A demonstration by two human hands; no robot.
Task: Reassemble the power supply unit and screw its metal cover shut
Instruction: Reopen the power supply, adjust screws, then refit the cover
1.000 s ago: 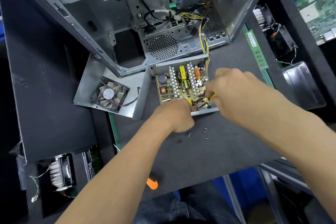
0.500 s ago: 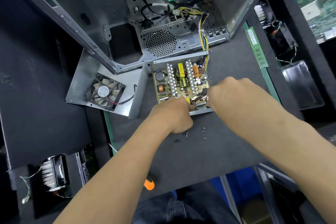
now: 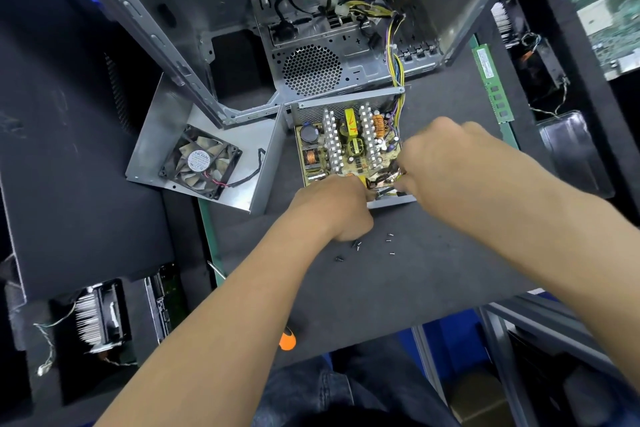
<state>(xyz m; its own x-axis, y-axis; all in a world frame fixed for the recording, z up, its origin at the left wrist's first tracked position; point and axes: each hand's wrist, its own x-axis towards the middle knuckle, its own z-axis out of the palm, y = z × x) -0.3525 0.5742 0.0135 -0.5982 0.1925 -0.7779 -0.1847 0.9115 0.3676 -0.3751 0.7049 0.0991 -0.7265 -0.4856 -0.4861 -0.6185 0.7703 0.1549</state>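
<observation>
The open power supply unit (image 3: 346, 146) lies on the dark bench, its circuit board, heatsinks and coils exposed. Its metal cover (image 3: 249, 142), with a black fan (image 3: 199, 161) fixed inside, lies upturned just to the left. My left hand (image 3: 332, 208) is curled over the unit's near edge. My right hand (image 3: 450, 156) is at the near right corner, its fingers pinching a thin tool whose tip (image 3: 381, 189) points at the board; the rest of it is hidden. Several loose screws (image 3: 356, 245) lie on the bench just in front of my left hand.
An open computer case (image 3: 311, 69) stands right behind the unit, and a yellow wire bundle (image 3: 398, 80) runs from it into the unit. A green memory stick (image 3: 491, 80) lies at the right. An orange tool handle (image 3: 287, 340) shows beside my left forearm. A heatsink cooler (image 3: 91, 319) sits at lower left.
My right hand has shifted slightly down and left onto the unit's near right corner, and the yellow piece seen between its fingers is now hidden. My left hand stays at the near edge.
</observation>
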